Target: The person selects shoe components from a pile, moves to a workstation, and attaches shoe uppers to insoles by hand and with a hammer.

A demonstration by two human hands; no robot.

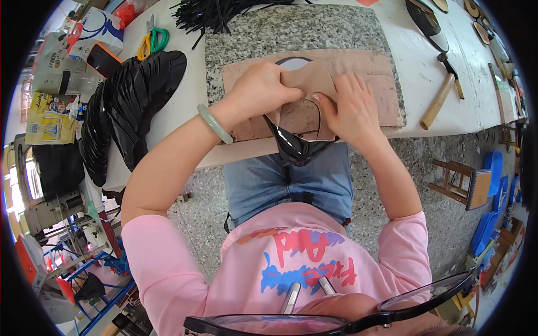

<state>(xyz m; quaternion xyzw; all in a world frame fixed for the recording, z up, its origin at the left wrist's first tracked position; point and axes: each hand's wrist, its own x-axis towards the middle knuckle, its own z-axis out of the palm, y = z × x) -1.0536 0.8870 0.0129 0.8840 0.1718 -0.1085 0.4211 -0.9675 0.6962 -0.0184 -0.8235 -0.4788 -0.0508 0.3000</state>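
Note:
A shoe upper with a glossy black outside [300, 150] and a tan lining [311, 77] lies across the front edge of a worn pinkish-tan mat [381, 92]. Its black part hangs past the table edge, toward my lap. My left hand [255, 89], with a pale green bangle on the wrist, is closed on the lining at the upper's left side, thumb on top. On the other side, my right hand [357, 109] presses its thumb on the lining, the fingers stretched forward along the edge. A pale rounded edge shows beyond the left fingers. What lies under my fingers is hidden.
Under the mat is a speckled granite slab [302, 28]. Stacked glossy black uppers [137, 92] and scissors with green and yellow handles [152, 42] lie left. Black strips [210, 14] are at the back. A wooden-handled hammer [438, 101] and a dark sole piece [424, 22] lie right.

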